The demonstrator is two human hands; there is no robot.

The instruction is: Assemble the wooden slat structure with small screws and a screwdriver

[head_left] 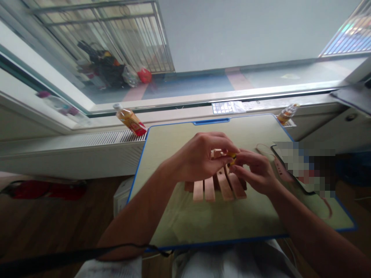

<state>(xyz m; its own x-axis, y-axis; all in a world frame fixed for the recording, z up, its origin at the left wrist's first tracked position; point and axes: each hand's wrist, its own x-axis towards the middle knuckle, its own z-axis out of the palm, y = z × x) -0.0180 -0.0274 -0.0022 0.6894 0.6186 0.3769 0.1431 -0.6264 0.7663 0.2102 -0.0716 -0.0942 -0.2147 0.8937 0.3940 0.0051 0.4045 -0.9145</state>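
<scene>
Saw left hand over the wooden slats, thumb and forefinger clamped on a small yellow piece. Found right hand close opposite, fingertips up against the same piece; could not tell whether gripped there too or only touching. Placed the yellow piece above the far part of the slats, near mid-table. Could not make out its full shape behind the fingers. Counted four pale slat ends, pointing toward the wearer, the right-hand pair slanted; noted a darker wooden base showing at their sides. Recorded table as pale-topped, blue-rimmed, with a blue handle set in the far edge. Logged to the right a flat device, partly pixelated, a pink item with dark marks just beside it, and a thin cable. Spotted beyond the table a red-labelled bottle by the far left corner, a smaller bottle by the far right, and a printed sheet between, along the window.
</scene>
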